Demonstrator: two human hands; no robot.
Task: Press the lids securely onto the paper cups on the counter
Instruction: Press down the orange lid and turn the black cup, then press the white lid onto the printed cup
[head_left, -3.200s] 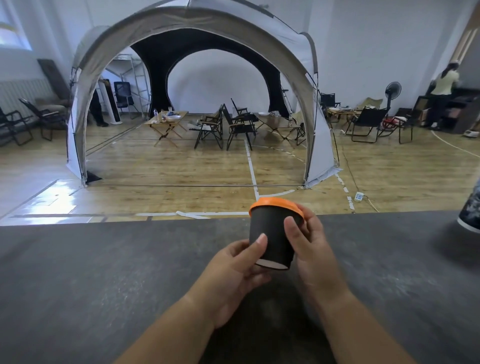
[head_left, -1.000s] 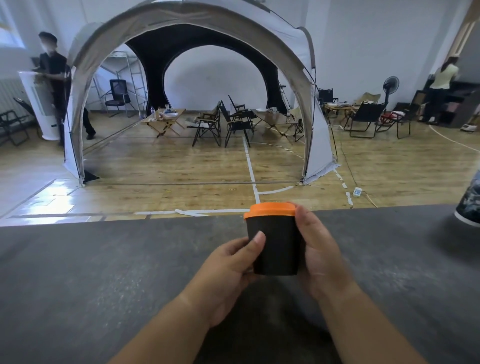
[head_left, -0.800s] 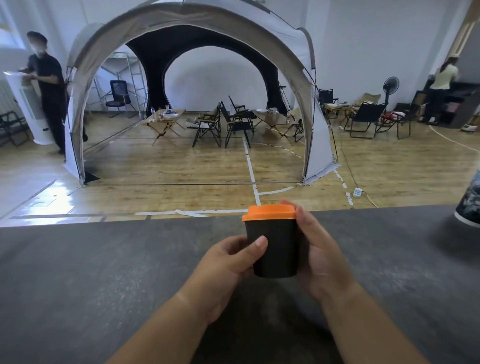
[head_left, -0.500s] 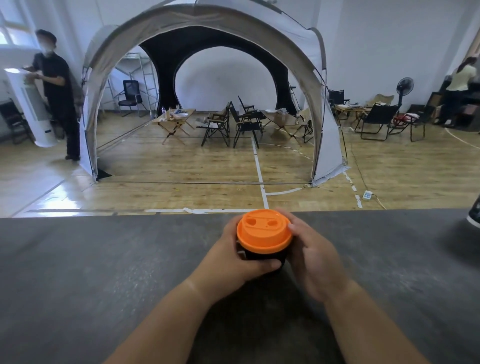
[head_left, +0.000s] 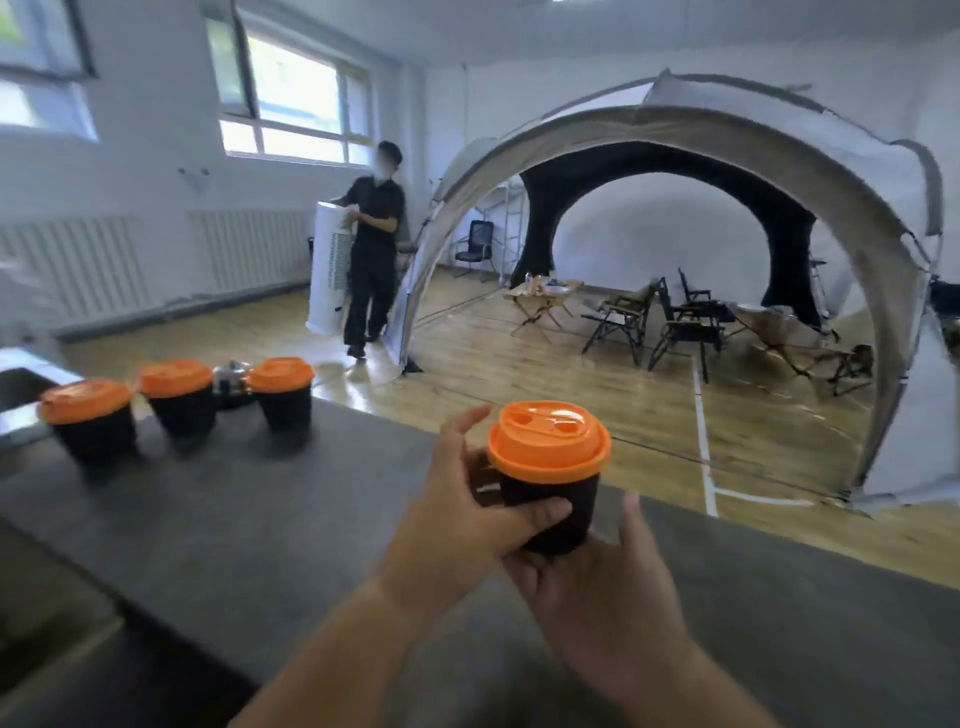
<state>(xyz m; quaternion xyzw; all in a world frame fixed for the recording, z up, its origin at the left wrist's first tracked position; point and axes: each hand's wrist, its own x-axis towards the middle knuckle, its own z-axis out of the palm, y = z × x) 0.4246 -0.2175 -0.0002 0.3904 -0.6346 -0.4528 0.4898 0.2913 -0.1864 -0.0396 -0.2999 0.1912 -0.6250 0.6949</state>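
The orange lid is smooth plastic with a soft gloss, and the black paper cup under it looks matt. The grey counter is dull and faintly grainy. At ten o'clock a small metal object gleams. At one o'clock the varnished wood floor shines.

A black paper cup capped with an orange lid is held above the worktop, roughly upright, and the moulded top face of the lid is in view. The left grip holds it, thumb curled across its front wall. Well to the left, three more black cups stand upright on the worktop in a loose row: the left cup, the middle cup and the right cup, each with an orange lid on top, all slightly blurred
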